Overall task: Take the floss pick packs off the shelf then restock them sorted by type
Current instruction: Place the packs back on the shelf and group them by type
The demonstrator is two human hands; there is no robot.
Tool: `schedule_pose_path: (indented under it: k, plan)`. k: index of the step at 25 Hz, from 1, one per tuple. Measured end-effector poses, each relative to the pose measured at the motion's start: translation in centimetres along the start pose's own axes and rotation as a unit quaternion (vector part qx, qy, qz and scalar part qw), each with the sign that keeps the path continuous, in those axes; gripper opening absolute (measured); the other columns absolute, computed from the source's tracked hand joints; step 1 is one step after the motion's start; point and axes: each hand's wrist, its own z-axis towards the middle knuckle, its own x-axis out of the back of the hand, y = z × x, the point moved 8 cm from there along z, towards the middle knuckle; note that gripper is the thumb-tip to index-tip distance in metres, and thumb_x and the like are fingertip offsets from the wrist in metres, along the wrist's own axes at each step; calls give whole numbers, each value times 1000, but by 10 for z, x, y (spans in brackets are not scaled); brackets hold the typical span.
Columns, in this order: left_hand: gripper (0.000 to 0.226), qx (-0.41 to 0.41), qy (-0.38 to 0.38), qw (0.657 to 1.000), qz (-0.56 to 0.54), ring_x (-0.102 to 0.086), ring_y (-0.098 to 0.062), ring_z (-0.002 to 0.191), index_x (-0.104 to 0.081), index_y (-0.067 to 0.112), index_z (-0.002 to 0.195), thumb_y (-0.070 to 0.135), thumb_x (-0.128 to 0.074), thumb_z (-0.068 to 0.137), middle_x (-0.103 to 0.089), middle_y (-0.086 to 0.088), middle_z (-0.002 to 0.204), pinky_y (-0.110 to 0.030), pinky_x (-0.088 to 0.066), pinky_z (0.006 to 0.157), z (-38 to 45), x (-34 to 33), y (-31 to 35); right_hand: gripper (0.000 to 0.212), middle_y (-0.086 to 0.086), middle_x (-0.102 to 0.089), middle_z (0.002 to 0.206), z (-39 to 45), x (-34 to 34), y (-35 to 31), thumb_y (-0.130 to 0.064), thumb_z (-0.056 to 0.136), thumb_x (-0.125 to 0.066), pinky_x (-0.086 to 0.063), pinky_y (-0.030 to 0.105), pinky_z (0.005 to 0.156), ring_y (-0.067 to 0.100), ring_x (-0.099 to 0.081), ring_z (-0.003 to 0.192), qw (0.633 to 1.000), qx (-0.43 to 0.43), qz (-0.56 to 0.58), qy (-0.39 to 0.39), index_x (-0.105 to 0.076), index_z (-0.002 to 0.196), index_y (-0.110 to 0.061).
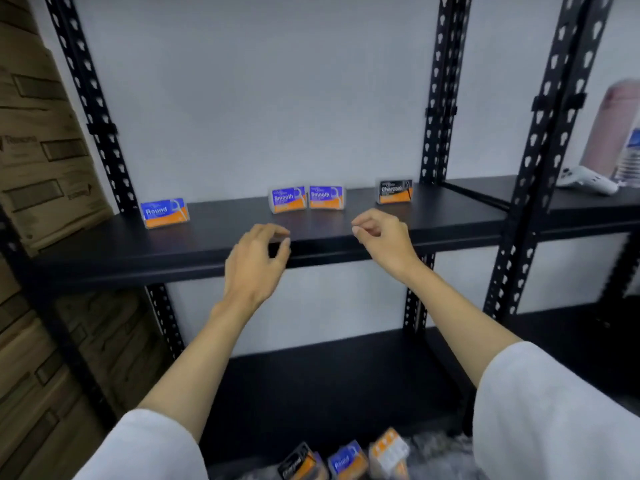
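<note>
From the head camera I count four floss pick packs standing upright on the black shelf board (450,216): one Round pack (165,212) at the board's far left end, two Smooth packs (288,199) (327,197) touching side by side near its middle, and one Charcoal pack (394,191) toward its right end, well apart from the pair. The Round and Smooth packs are clear cases with blue labels, white lettering and an orange lower band; the Charcoal one has a black label over the same orange band. Below that board, at the bottom edge of the picture, I see three more packs lying blurred: a black Charcoal pack (300,462), a blue Round pack (347,462) and a third turned to show an orange and white face (389,452); I cannot read its type. My left hand (254,263) hangs just in front of the board's front edge, below the Smooth pair, fingers loosely curled and holding nothing. My right hand (382,239) hovers over the same edge, between the Smooth pair and the Charcoal pack, fingers loosely bent, also holding nothing. Both white sleeves (554,410) show.
</note>
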Motion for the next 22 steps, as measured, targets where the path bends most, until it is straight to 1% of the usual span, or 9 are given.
schedule_pose_path:
  k: [2, 4, 8, 11, 13, 17, 19, 21, 22]
  plan:
    - [17, 25, -76, 997, -7, -59, -11, 101, -63, 29, 105, 31, -53, 92, -63, 12, 110, -32, -47, 81, -29, -36, 5, 8, -2, -65, 80, -32, -1, 24, -15, 90, -60, -41, 3, 62, 6, -58, 72, 999, -18, -28, -25, -67, 92, -13]
    - [19, 66, -162, 985, 4, -59, -12, 103, -62, 29, 108, 31, -50, 94, -64, 13, 112, -32, -47, 82, -61, -80, -6, 11, -1, -65, 88, -61, -11, 69, -17, 91, -57, -47, 15, 72, 11, -59, 78, 993, -58, -66, -76, -66, 95, -15]
    - [20, 146, -326, 934, 21, -61, -13, 101, -62, 32, 109, 33, -49, 94, -65, 12, 112, -30, -46, 81, -139, -171, -50, 12, -1, -66, 101, -122, -45, 191, -26, 92, -56, -54, 37, 84, 17, -63, 91, 954, -158, -144, -211, -64, 99, -23]
    - [21, 198, -421, 884, 38, -61, -14, 105, -63, 35, 109, 34, -51, 92, -66, 12, 113, -35, -48, 91, -204, -238, -89, 19, 1, -67, 103, -171, -70, 283, -29, 90, -58, -53, 37, 84, 22, -63, 96, 917, -232, -189, -265, -64, 106, -22]
    - [23, 221, -460, 859, 42, -60, -16, 107, -63, 34, 111, 34, -51, 91, -65, 11, 115, -36, -47, 93, -246, -278, -112, 26, 3, -65, 109, -206, -87, 338, -28, 89, -58, -51, 36, 84, 23, -61, 100, 890, -278, -205, -298, -62, 113, -20]
    - [37, 231, -524, 819, 44, -54, -23, 118, -54, 26, 126, 34, -56, 90, -57, 0, 127, -38, -45, 94, -325, -352, -149, 53, 9, -51, 131, -264, -122, 416, -35, 86, -63, -43, 40, 98, 28, -51, 119, 855, -310, -232, -346, -46, 134, -19]
    - [60, 201, -549, 808, 69, -41, -28, 131, -42, 20, 139, 41, -61, 86, -48, -6, 139, -41, -36, 106, -354, -378, -162, 77, 9, -36, 143, -285, -136, 433, -48, 81, -66, -34, 44, 107, 29, -36, 132, 850, -320, -235, -347, -32, 144, -21]
    - [82, 163, -564, 802, 114, -20, -28, 144, -29, 17, 146, 50, -65, 81, -37, -5, 150, -45, -15, 117, -374, -395, -170, 92, 9, -25, 147, -297, -147, 439, -56, 74, -69, -28, 43, 110, 30, -24, 136, 854, -317, -235, -339, -23, 147, -25]
    - [87, 149, -565, 800, 135, -13, -27, 147, -26, 17, 148, 53, -66, 79, -33, -3, 152, -47, -6, 118, -381, -400, -173, 95, 10, -23, 147, -300, -151, 440, -57, 73, -70, -27, 42, 110, 29, -22, 135, 860, -307, -239, -330, -21, 148, -26]
